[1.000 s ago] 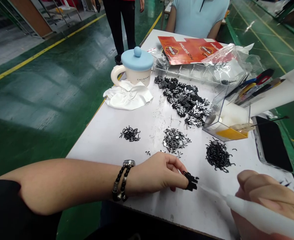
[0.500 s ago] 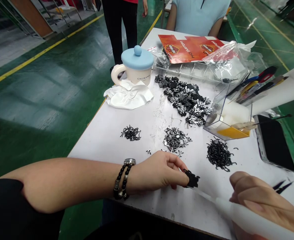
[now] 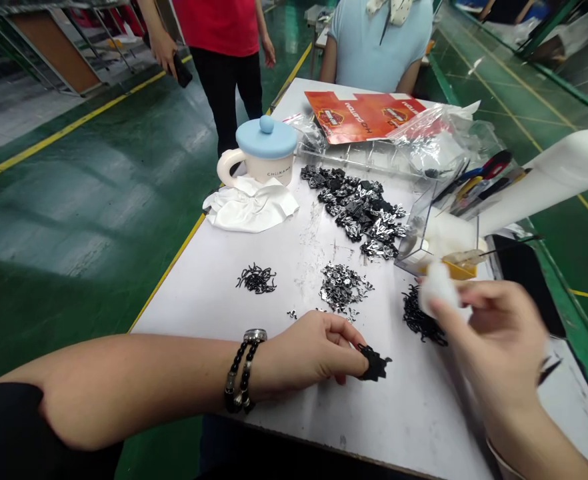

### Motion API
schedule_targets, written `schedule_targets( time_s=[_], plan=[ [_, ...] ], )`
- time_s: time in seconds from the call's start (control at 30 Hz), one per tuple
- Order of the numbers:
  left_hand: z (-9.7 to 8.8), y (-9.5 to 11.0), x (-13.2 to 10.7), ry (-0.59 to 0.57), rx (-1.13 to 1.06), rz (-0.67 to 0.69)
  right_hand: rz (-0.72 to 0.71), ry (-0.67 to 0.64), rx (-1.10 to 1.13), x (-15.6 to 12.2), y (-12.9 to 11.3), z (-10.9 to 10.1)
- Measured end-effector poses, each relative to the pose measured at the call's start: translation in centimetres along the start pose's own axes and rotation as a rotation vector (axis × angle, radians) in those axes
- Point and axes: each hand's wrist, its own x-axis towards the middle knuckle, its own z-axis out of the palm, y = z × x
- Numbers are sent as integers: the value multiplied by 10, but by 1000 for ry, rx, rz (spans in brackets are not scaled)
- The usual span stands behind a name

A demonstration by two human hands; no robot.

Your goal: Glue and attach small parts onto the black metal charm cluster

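My left hand pinches a small flat black piece with a jagged outline just above the white table. In my right hand is a white squeeze bottle, nozzle up and smeared by motion. Below and behind that bottle lies a pile of thin curved black strips, partly covered by it. Beyond my left hand there is a heap of tiny silver and black bits. A smaller pile of black curved strips sits farther left.
A large heap of black and silver parts lies farther back. Around it stand a lidded mug, a white cloth, an orange printed card and a clear tool holder. A phone rests at right. Two people are beyond the table.
My right hand has lifted the bottle away from the black piece and swung its nozzle upward, over by the right strip pile. My left hand keeps its pinch. The view has tilted up slightly.
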Motion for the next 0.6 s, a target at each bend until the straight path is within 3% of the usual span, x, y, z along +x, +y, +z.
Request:
schedule_targets(
  time_s=[0.17, 0.3, 0.37, 0.47, 0.5, 0.6],
  plan=[
    [1, -2, 0, 9, 0, 29, -50, -114, -239, 9, 15, 28],
    [0, -3, 0, 14, 20, 46, -185, -193, -322, 18, 15, 16],
    [0, -3, -1, 9, 26, 38, -268, -106, -343, 27, 14, -2],
    [0, -4, 0, 4, 21, 41, -380, 283, -325, 46, 13, -29],
    [0, -5, 0, 5, 20, 46, -399, 353, -333, 53, 13, -35],
    [-1, -7, 0, 5, 19, 57, -413, 314, -479, 67, 15, -42]
  ],
)
